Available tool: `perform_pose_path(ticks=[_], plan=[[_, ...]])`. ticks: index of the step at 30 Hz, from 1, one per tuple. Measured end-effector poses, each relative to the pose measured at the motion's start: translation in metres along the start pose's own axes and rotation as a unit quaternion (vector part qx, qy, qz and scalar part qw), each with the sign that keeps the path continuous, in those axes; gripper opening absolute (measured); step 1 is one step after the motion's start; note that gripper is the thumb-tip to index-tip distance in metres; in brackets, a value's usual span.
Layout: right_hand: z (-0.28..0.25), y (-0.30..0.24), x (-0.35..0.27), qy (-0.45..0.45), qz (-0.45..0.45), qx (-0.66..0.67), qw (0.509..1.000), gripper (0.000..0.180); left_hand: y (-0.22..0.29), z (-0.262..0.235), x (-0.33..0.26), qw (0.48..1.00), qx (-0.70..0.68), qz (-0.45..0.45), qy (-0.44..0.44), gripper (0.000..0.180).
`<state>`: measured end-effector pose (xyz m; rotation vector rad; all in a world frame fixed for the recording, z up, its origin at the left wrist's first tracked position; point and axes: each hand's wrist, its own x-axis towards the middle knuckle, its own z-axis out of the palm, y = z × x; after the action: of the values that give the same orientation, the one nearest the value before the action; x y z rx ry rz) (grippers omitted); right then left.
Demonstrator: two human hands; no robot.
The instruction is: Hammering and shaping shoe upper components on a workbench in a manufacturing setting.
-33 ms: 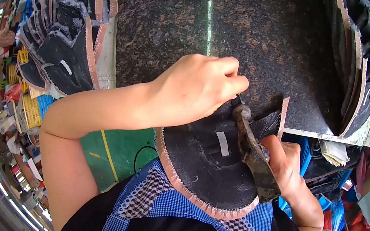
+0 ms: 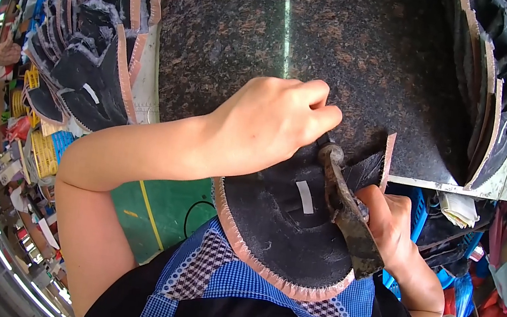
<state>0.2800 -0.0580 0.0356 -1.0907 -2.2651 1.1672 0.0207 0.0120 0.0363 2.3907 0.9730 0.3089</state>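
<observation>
pinching black shoe upper [image 2: 295, 230], left hand [image 2: 264, 127] grip closed; right hand [image 2: 397, 229] clenched around worn pliers [image 2: 347, 209]

black pink-edged sole [image 2: 282, 228], flat, worn hammer [image 2: 347, 212] across it

A: What was the work surface?
B: Dark speckled stone slab [image 2: 233, 31], polished, pale streak of glare near the middle.
A: What lay on it?
B: Stack of black shoe uppers with pink trim [image 2: 98, 37] along the left edge. Second stack [image 2: 495, 96] along the right edge. One black upper [image 2: 289, 229] overhung the near edge.
</observation>
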Motion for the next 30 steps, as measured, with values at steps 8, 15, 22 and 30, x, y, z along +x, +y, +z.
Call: perform_pose_path(ticks=[8,15,22,30], plan=[[0.001,0.002,-0.002,-0.003,0.0,0.002,1.0,0.025,0.01,0.011,-0.003,0.997,0.07,-0.017,0.015,0.015],[0.003,0.005,-0.003,0.005,0.001,0.019,1.0,0.026,0.007,0.01,-0.014,0.994,-0.032,-0.026,0.1,0.026],[0.005,0.009,-0.005,0.0,0.006,0.029,1.0,0.024,0.007,0.026,-0.024,0.984,-0.052,-0.036,0.164,0.019],[-0.018,-0.01,0.016,0.036,0.165,0.182,0.969,0.024,0.005,0.038,-0.036,0.975,0.065,0.05,0.208,0.028]])
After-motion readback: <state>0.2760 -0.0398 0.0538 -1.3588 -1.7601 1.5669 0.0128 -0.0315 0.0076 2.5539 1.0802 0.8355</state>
